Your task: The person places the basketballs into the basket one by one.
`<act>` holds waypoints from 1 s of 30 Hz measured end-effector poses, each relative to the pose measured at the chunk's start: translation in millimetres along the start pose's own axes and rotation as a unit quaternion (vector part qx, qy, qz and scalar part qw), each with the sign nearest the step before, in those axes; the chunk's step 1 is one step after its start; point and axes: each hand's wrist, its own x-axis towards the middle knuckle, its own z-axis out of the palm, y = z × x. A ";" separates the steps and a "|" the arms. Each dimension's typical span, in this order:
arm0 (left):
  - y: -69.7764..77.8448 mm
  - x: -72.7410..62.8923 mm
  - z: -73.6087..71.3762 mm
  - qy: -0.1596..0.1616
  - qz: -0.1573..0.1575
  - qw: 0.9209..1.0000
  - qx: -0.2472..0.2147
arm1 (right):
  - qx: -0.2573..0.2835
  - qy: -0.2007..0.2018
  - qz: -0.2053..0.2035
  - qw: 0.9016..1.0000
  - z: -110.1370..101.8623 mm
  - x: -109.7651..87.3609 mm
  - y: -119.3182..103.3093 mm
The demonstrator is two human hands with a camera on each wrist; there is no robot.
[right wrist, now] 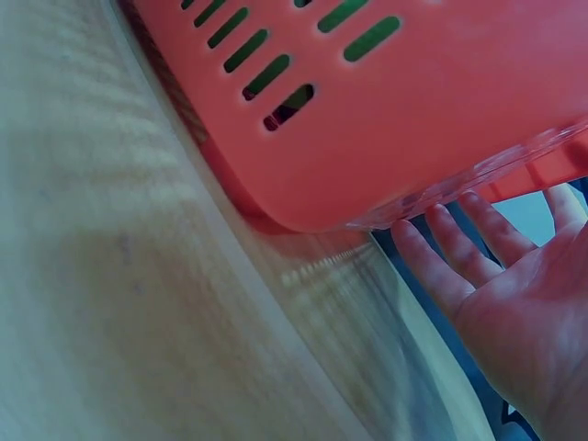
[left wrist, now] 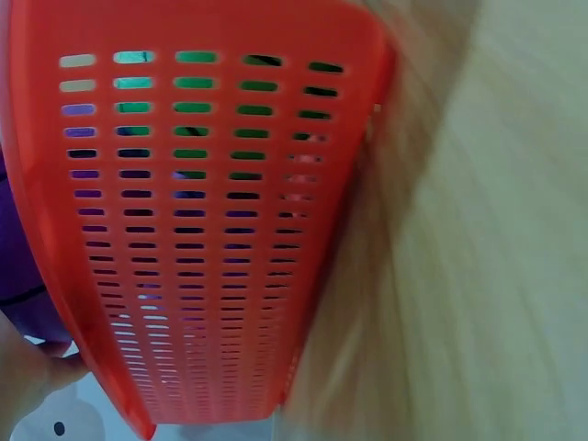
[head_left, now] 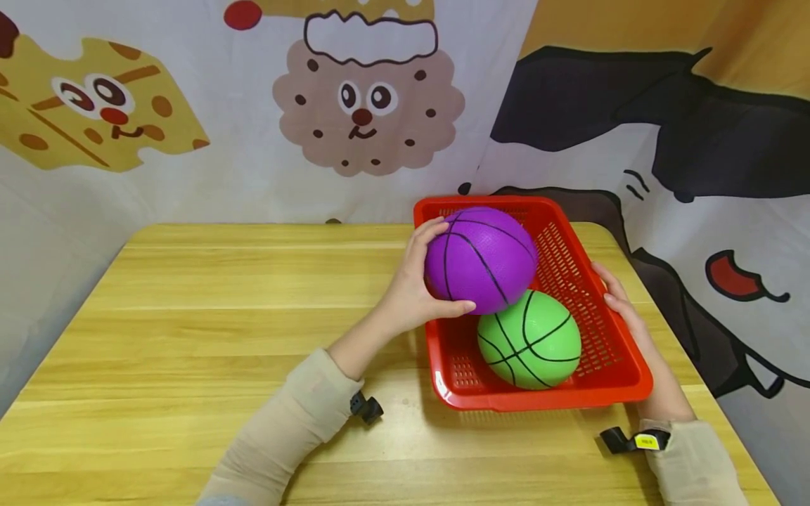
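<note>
A purple ball with black basketball lines (head_left: 484,256) is held by my left hand (head_left: 414,292), its thumb at the near side and its fingers round the far left side. The ball is in the upper part of a red plastic basket (head_left: 538,400). Below and nearer lies a green ball with black lines (head_left: 531,344), partly overlapped by the purple one. Along the basket's right side, my right hand (head_left: 626,309) touches the outer wall; the right wrist view shows its fingers (right wrist: 496,234) fairly straight under the rim. Whether the balls touch is unclear.
The basket stands on a wooden table (head_left: 221,337), close to its back right. A cloth with cartoon figures (head_left: 373,105) hangs behind the table. Black wrist cameras are worn on both wrists, the right one with a yellow label (head_left: 647,441).
</note>
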 end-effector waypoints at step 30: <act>-8.3 -1.9 -2.3 -0.033 0.002 0.999 0.008 | -0.024 0.011 -0.001 1.000 2.2 0.6 -0.7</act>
